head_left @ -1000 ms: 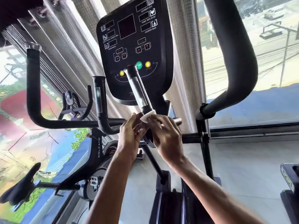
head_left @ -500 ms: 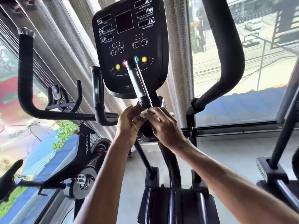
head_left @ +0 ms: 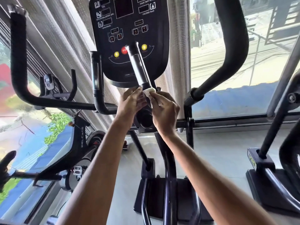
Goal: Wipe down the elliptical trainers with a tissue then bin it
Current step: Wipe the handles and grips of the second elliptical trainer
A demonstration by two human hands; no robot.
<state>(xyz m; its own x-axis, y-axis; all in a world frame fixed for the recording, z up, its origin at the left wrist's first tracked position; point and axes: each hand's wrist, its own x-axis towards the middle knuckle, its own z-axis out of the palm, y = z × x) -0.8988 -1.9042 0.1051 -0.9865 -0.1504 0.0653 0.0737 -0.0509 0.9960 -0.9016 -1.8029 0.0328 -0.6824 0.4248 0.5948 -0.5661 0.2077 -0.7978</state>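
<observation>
A black elliptical trainer stands in front of me, its console (head_left: 129, 34) up at the top centre. A short fixed handlebar (head_left: 138, 67) with a silver sensor strip rises toward the console. A small white tissue (head_left: 149, 93) sits at the base of that bar. My left hand (head_left: 129, 104) and my right hand (head_left: 164, 111) both pinch the tissue with their fingertips, just below the bar. The long moving handles (head_left: 233, 51) curve up at the left and right.
A black Welcare exercise bike (head_left: 81, 143) stands at the left by the window. Another machine's base (head_left: 272, 184) is at the right. Windows and perforated blinds lie ahead. Grey floor shows between the machines.
My view has tilted down and moved closer. Both hands stay together at the base of the fixed bar, and the tissue now shows more clearly between the fingertips.
</observation>
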